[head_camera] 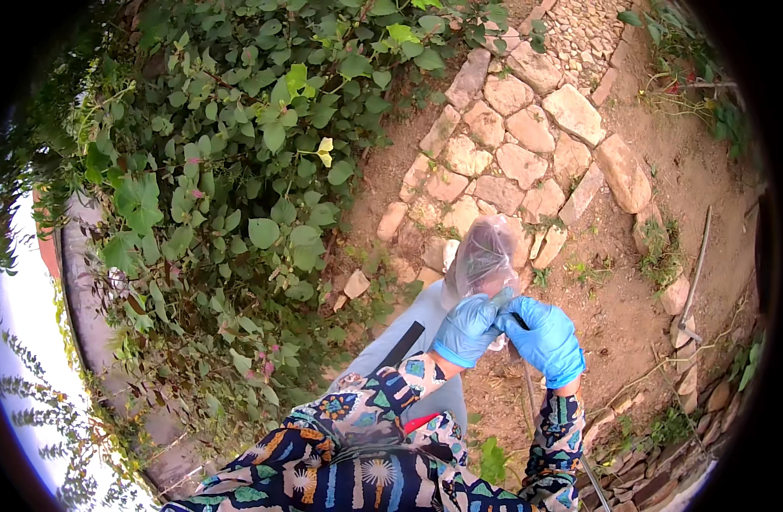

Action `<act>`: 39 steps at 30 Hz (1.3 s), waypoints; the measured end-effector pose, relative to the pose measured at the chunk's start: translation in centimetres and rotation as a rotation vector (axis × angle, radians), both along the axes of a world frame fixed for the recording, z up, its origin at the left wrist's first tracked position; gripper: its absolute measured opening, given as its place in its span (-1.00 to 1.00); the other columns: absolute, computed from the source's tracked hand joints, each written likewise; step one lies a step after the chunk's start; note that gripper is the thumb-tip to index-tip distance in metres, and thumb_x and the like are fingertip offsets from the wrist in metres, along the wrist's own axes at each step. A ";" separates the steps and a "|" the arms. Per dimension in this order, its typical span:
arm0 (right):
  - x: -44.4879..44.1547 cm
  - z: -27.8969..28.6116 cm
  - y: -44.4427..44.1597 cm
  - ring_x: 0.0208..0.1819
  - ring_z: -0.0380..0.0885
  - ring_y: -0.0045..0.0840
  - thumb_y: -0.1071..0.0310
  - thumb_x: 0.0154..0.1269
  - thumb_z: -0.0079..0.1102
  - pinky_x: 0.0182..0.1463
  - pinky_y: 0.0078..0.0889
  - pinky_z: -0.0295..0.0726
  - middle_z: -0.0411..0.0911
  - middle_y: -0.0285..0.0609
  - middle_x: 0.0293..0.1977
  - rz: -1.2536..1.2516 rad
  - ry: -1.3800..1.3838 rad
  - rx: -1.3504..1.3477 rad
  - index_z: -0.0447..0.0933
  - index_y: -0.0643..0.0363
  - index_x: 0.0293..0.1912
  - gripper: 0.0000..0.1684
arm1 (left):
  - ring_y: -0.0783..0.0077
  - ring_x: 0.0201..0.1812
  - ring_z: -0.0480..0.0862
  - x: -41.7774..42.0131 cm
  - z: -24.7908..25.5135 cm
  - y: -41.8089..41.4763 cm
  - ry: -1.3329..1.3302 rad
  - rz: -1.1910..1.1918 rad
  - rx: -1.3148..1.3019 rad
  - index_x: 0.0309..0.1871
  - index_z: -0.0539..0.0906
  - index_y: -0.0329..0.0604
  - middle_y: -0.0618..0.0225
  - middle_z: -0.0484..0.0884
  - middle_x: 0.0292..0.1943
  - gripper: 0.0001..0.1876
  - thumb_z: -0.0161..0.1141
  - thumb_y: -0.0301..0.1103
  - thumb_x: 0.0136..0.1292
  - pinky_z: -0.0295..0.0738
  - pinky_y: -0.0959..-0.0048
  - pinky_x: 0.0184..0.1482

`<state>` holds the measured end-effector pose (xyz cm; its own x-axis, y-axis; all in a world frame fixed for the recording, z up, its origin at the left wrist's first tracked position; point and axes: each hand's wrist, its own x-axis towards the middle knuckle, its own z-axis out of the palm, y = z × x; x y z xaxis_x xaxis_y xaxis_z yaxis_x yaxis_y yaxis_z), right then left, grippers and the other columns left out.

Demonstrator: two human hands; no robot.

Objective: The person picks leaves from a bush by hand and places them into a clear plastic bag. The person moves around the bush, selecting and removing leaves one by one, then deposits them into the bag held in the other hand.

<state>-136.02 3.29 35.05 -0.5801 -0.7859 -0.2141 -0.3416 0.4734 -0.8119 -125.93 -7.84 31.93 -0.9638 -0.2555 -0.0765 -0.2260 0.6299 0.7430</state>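
Observation:
My left hand [466,329], in a blue disposable glove, meets my right hand [545,339], gloved alike, in front of my body. Both have their fingers closed at the gathered end of a clear plastic bag [490,253]. The bag stands out beyond my fingertips over the stone path; something dull and pinkish shows through it, too blurred to name. A small dark thing shows at the fingers of my right hand. Beneath my hands are my light blue trouser legs [391,342], with a black strip lying along one of them.
A path of flat stones [521,165] runs ahead over bare soil, with gravel [593,35] beyond. Dense leafy shrubs [237,160] fill the left side. A long-handled tool [697,275] rests at right by edging stones. A thin metal rod [595,483] shows beside my right sleeve.

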 end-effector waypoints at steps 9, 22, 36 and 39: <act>-1.2 -0.4 0.3 -0.48 0.42 -0.66 0.34 0.15 -0.02 -0.46 -0.67 0.41 0.46 -0.29 -0.48 -0.821 -1.202 -0.354 0.44 0.21 -0.31 -0.85 | 0.40 -0.27 0.58 -5.0 5.0 -0.8 0.050 0.060 0.733 -0.07 0.49 -0.06 0.29 0.54 -0.17 -0.75 0.03 -0.35 0.17 0.47 0.52 -0.27; -9.1 5.9 -17.8 -0.35 0.45 -0.37 0.19 0.03 0.06 -0.27 -0.42 0.43 0.47 -0.12 -0.36 -0.251 -0.531 -0.069 0.44 0.18 -0.24 -0.68 | 0.47 -0.05 0.43 -7.3 13.3 -7.6 0.229 0.165 1.483 0.05 0.39 -0.22 0.32 0.38 0.01 -0.64 0.05 -0.41 0.15 0.35 0.49 -0.02; -18.6 12.8 -19.0 0.09 0.20 -0.20 0.24 -0.24 0.37 0.08 -0.29 0.23 0.17 0.02 0.08 -0.337 0.745 -0.253 0.18 0.12 0.12 -0.13 | 0.23 -0.42 0.59 -9.7 19.8 -16.0 0.679 0.536 1.092 -0.23 0.54 -0.34 0.20 0.58 -0.42 -0.73 0.18 -0.34 0.03 0.54 0.31 -0.34; -21.5 7.2 -22.7 0.21 -0.02 -0.30 0.24 -0.20 0.36 0.22 -0.36 0.03 -0.05 0.04 0.18 -0.425 0.195 -0.344 -0.11 0.16 0.24 0.07 | 0.28 -0.33 0.59 -9.1 20.4 -17.3 0.704 0.490 1.086 -0.19 0.53 -0.32 0.15 0.48 -0.09 -0.76 0.15 -0.46 0.03 0.54 0.34 -0.28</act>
<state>-157.51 -19.43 42.28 -0.8631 -0.4807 0.1549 -0.3377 0.3213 -0.8847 -135.01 -25.19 52.35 -0.7118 -0.7024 0.0071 0.3697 -0.3660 0.8541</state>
